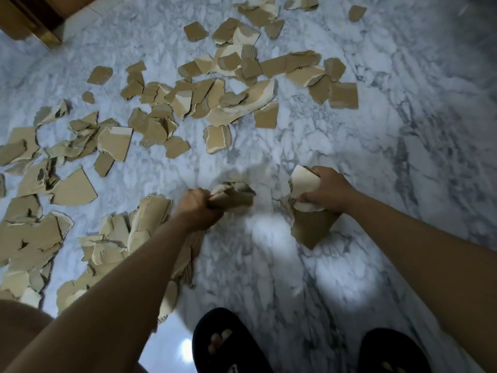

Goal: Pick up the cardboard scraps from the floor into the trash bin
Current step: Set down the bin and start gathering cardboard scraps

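Torn brown cardboard scraps point(236, 84) lie scattered over the white marble floor point(376, 146), thickest at the left and the top centre. My left hand point(197, 208) grips a crumpled bunch of scraps point(236, 196) just above the floor. My right hand point(326, 192) grips a stack of larger scraps point(309, 224), with a pale piece on top and a brown one hanging below. The trash bin is not in view.
A heap of scraps point(35, 235) lies along the left under my left forearm. My feet in black slippers point(228, 345) stand at the bottom edge. A wooden furniture corner point(35, 20) is at the top left. Bare marble stretches to the right.
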